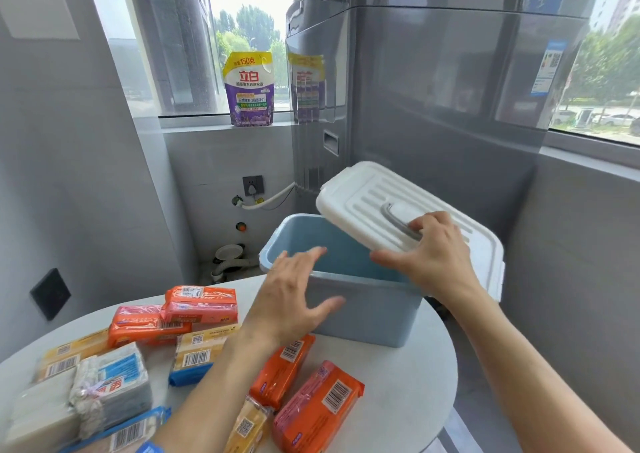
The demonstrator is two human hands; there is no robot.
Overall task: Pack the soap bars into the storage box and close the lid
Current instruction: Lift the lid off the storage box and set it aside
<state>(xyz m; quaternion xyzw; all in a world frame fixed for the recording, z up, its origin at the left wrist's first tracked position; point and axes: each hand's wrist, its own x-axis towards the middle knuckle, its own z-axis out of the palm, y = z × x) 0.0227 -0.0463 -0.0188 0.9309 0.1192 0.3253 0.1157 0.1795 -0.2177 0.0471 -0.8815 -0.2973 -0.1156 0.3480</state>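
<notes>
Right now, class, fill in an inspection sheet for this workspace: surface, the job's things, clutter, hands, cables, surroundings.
Surface: round white table, crowded on its left and near side.
Job's things: blue storage box open, no soap seen in the visible part; white lid tilted over its right rim; wrapped soap bars lie loose on the table.
Clutter: nothing seen beyond the soap.
Hands: right hand has its grip on the lid's grey handle; left hand open at the box's front wall.
Cables: white hose by the wall socket.
Surroundings: washing machine behind; detergent pouch on the windowsill.
</notes>
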